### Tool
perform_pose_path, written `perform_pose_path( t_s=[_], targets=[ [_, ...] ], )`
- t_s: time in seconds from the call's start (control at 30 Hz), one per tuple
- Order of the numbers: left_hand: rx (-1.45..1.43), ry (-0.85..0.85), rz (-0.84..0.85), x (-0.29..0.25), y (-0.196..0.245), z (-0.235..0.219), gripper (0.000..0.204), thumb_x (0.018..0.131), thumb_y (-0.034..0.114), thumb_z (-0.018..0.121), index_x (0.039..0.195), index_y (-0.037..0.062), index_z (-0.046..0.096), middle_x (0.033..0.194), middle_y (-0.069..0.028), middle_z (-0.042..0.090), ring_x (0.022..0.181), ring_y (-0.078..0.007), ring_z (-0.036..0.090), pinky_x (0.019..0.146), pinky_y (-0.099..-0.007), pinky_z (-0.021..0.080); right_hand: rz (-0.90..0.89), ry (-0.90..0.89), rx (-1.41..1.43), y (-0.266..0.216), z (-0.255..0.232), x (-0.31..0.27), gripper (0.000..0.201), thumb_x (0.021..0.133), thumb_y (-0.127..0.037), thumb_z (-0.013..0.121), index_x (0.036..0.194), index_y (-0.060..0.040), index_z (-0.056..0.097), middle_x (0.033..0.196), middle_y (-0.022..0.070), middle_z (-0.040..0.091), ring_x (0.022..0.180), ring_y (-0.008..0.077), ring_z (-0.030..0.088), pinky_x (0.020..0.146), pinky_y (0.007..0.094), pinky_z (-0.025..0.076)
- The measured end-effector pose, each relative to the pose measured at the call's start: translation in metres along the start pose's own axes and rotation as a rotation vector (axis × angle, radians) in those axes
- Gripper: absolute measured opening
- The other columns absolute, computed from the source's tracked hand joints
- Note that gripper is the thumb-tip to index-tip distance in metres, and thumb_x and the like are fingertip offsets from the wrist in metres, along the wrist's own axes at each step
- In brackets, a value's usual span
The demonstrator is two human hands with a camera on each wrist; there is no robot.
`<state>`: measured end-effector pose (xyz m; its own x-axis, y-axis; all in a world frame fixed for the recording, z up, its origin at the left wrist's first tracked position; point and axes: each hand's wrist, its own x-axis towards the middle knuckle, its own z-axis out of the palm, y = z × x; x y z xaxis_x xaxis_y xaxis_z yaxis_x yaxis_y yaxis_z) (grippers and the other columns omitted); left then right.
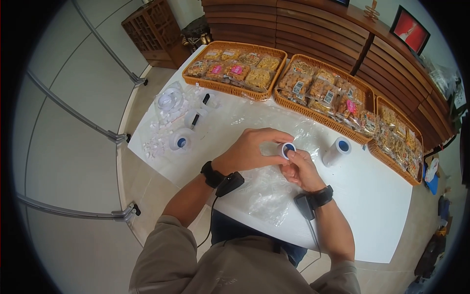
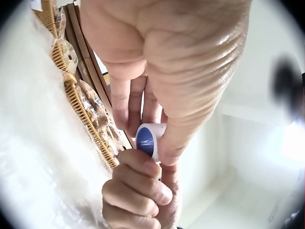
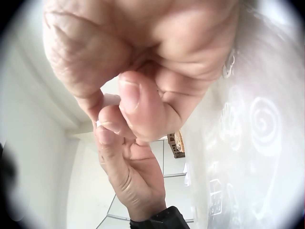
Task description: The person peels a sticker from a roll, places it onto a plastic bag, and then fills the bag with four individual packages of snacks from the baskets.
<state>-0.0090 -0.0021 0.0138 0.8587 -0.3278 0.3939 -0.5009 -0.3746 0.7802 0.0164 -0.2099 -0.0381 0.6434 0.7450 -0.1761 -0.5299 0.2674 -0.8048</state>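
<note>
Over the middle of the table, both hands meet at a small white roll (image 1: 282, 151) with a blue core. My left hand (image 1: 245, 151) grips it by its sides between thumb and fingers. In the left wrist view the roll's blue core (image 2: 144, 139) faces the right hand (image 2: 131, 191). The right thumb and curled forefinger of my right hand (image 1: 304, 171) pinch the roll's near rim. Only a sliver of the white roll (image 3: 111, 99) shows in the right wrist view, the rest hidden behind fingers. Clear plastic film (image 1: 264, 193) lies beneath the hands.
A larger white roll with a blue core (image 1: 336, 153) stands at right. Wicker baskets (image 1: 230, 91) of bagged snacks line the far edge. At left lie white scraps (image 1: 155, 147), a clear spool-like piece with a blue centre (image 1: 182, 140) and a black marker (image 1: 195, 121).
</note>
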Motion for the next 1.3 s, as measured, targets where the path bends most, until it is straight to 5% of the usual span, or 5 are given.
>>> perform_pose_path(
  t_s=[0.37, 0.67, 1.0, 1.13, 1.3],
  targets=[
    [0.160, 0.045, 0.018, -0.021, -0.007, -0.029, 0.044, 0.081, 0.016, 0.081, 0.120, 0.0035, 0.066, 0.113, -0.0116, 0.071, 0.103, -0.0255, 0.068, 0.093, -0.0339, 0.052, -0.039, 0.095, -0.089, 0.006, -0.002, 0.000, 0.030, 0.100, -0.024, 0.059, 0.077, -0.0058, 0.057, 0.059, -0.0019, 0.045, 0.047, 0.0039, 0.034, 0.039, 0.0203, 0.023],
    [0.885, 0.159, -0.512, -0.069, -0.094, -0.210, 0.033, 0.080, 0.016, 0.076, 0.110, 0.0023, 0.071, 0.108, -0.0132, 0.073, 0.103, -0.0293, 0.067, 0.092, -0.0378, 0.052, -0.010, 0.102, -0.117, 0.004, -0.001, 0.003, 0.030, 0.100, -0.026, 0.062, 0.079, -0.0041, 0.059, 0.057, -0.0029, 0.044, 0.047, 0.0038, 0.035, 0.039, 0.0203, 0.025],
    [1.245, 0.178, -0.599, -0.081, -0.130, -0.221, 0.019, 0.081, 0.026, 0.076, 0.090, 0.0100, 0.077, 0.089, -0.0064, 0.074, 0.093, -0.0234, 0.066, 0.076, -0.0326, 0.047, -0.011, 0.107, -0.115, 0.004, -0.001, 0.002, 0.031, 0.100, -0.026, 0.061, 0.078, -0.0044, 0.058, 0.057, -0.0033, 0.043, 0.047, 0.0034, 0.035, 0.039, 0.0203, 0.025],
    [0.747, 0.384, -0.655, -0.063, -0.095, -0.241, 0.020, 0.091, 0.026, 0.068, 0.091, 0.0071, 0.075, 0.090, -0.0056, 0.074, 0.079, -0.0147, 0.067, 0.077, -0.0305, 0.048, -0.005, 0.105, -0.105, 0.005, -0.001, 0.003, 0.031, 0.100, -0.026, 0.060, 0.078, -0.0044, 0.059, 0.056, -0.0034, 0.043, 0.046, 0.0034, 0.034, 0.039, 0.0204, 0.025],
    [0.189, 0.621, -0.378, -0.034, -0.026, -0.245, 0.019, 0.100, 0.018, 0.057, 0.105, 0.0012, 0.065, 0.086, -0.0040, 0.071, 0.082, -0.0109, 0.063, 0.083, -0.0270, 0.048, 0.000, 0.112, -0.092, 0.007, -0.004, 0.004, 0.031, 0.100, -0.026, 0.060, 0.078, -0.0051, 0.059, 0.056, -0.0034, 0.043, 0.046, 0.0034, 0.034, 0.038, 0.0207, 0.025]
  ],
)
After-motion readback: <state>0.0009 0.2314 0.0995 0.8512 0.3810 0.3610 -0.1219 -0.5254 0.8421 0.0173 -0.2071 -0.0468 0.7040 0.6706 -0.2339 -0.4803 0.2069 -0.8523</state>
